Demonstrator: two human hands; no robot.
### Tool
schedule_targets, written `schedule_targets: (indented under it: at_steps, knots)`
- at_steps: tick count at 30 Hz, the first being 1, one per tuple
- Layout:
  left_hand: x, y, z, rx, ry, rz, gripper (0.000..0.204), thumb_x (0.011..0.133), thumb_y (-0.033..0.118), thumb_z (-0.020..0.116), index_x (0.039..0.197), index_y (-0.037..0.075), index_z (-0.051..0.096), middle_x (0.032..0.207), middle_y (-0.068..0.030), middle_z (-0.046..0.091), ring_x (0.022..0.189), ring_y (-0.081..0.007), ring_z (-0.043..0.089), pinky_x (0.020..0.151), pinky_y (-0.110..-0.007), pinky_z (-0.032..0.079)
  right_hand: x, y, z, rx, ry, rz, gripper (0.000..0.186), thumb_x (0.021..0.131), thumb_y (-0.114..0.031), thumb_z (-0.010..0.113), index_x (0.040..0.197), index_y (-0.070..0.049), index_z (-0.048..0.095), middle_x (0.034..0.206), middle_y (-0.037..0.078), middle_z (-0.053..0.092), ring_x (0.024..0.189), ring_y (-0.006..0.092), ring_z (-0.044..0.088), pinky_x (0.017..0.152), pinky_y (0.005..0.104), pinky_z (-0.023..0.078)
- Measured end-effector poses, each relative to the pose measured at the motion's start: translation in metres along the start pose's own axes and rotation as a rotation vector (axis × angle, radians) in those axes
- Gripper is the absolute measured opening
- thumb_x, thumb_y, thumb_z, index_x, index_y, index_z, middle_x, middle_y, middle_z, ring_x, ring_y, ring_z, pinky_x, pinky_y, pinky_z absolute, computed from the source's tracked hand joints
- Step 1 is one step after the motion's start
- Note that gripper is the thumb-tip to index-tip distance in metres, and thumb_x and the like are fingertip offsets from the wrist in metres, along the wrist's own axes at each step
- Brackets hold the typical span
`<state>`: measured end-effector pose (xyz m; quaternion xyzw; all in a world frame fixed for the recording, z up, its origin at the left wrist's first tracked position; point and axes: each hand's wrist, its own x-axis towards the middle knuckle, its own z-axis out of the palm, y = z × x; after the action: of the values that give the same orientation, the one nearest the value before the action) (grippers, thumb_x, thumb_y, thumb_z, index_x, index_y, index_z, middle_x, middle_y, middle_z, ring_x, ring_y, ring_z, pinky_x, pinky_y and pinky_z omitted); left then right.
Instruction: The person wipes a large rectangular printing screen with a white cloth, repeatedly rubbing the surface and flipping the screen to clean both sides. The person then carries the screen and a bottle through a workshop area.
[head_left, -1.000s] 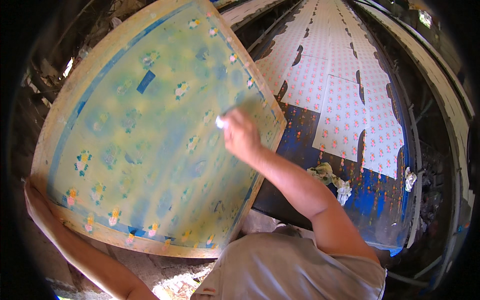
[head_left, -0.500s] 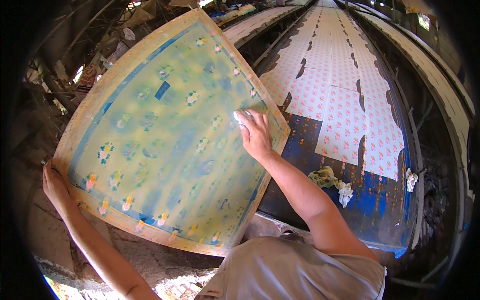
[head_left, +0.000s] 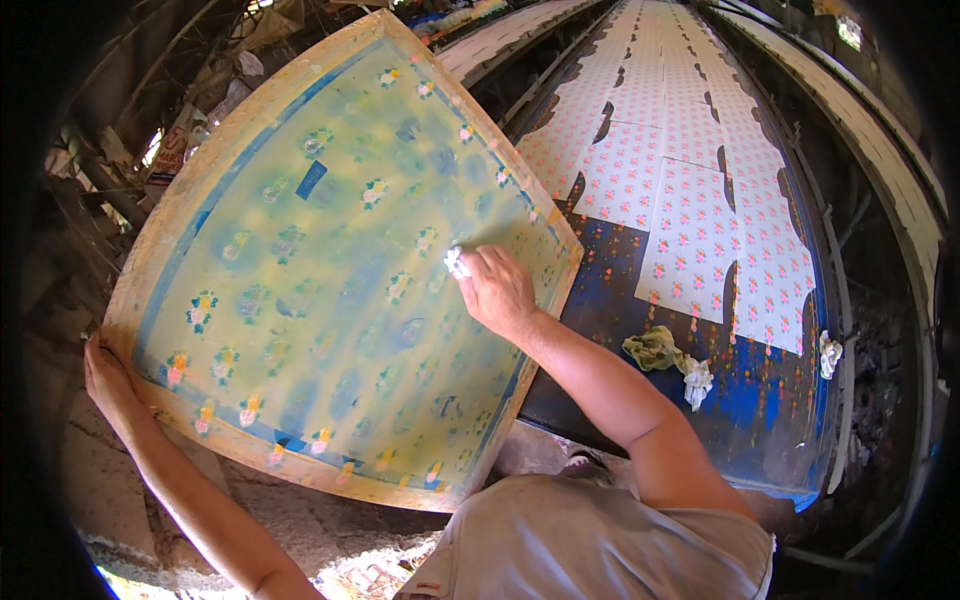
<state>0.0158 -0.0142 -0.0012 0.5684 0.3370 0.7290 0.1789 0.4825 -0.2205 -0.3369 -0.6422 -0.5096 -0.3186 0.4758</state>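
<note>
A large silk-screen printing frame [head_left: 330,492] with a wooden border stands tilted in front of me, on the left. Its yellow-green mesh carries blue-green smears and scattered flower motifs, with blue tape along the inner edges. My left hand [head_left: 110,380] grips the frame's lower left corner, fingers behind the wood. In my right hand [head_left: 498,290] is a crumpled white cloth [head_left: 456,263], pinched in the fingers and held against the mesh right of its middle. The hand covers part of the cloth.
A long printing table [head_left: 580,370] runs away on the right, bearing white pieces printed with pink flowers [head_left: 685,235]. On its near end lie a yellowish crumpled rag [head_left: 652,348] and a white one [head_left: 697,382]. Another white wad [head_left: 830,355] sits by the right edge.
My right hand has moved a little down and left across the mesh with the cloth. The left hand keeps its hold on the frame; the view has shifted slightly.
</note>
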Motion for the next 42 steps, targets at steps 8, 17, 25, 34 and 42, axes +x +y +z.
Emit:
schedule_targets:
  at_steps: [8,17,25,34,42]
  knots:
    - [0.006,0.002,-0.002,0.302,0.02,0.117,0.052,0.105,0.038,0.063,0.14,0.001,0.071,0.142,-0.0139,0.069,0.125,-0.0258,0.066,0.105,-0.034,0.051,0.05,0.024,0.006,-0.094,0.076,0.212,0.021,0.086,-0.013,0.078,0.101,-0.003,0.069,0.105,0.013,0.068,0.094,0.0326,0.069,0.076,0.0465,0.06]
    - [0.0,-0.001,-0.003,0.316,0.011,0.091,0.058,0.108,0.043,0.053,0.15,0.004,0.064,0.153,-0.0166,0.063,0.137,-0.0298,0.061,0.114,-0.04,0.047,0.044,0.058,-0.003,-0.011,-0.066,0.092,0.023,0.087,-0.002,0.072,0.11,-0.004,0.072,0.108,0.013,0.066,0.102,0.0344,0.069,0.087,0.0465,0.06]
    - [-0.007,0.005,-0.001,0.315,0.054,0.026,0.059,0.108,0.045,0.056,0.145,0.001,0.067,0.146,-0.0181,0.067,0.132,-0.0292,0.064,0.106,-0.038,0.051,0.036,0.055,-0.005,0.109,0.058,0.148,0.03,0.09,-0.006,0.077,0.119,-0.006,0.07,0.113,0.013,0.065,0.109,0.0357,0.066,0.093,0.0459,0.058]
    - [0.008,-0.006,-0.009,0.201,0.043,-0.046,0.06,0.107,0.045,0.056,0.147,0.001,0.065,0.148,-0.0167,0.066,0.131,-0.0299,0.064,0.109,-0.038,0.049,0.048,0.025,0.013,0.525,0.102,0.546,0.023,0.093,-0.001,0.071,0.115,-0.005,0.069,0.099,0.016,0.072,0.094,0.0366,0.074,0.08,0.0435,0.059]
    - [-0.005,0.0,0.002,0.276,0.047,-0.045,0.059,0.107,0.046,0.056,0.148,0.005,0.066,0.149,-0.0187,0.065,0.131,-0.0307,0.064,0.109,-0.038,0.05,0.045,0.044,0.009,0.157,0.142,0.112,0.031,0.081,-0.001,0.075,0.109,-0.008,0.066,0.1,0.013,0.067,0.091,0.0364,0.071,0.076,0.0475,0.059]
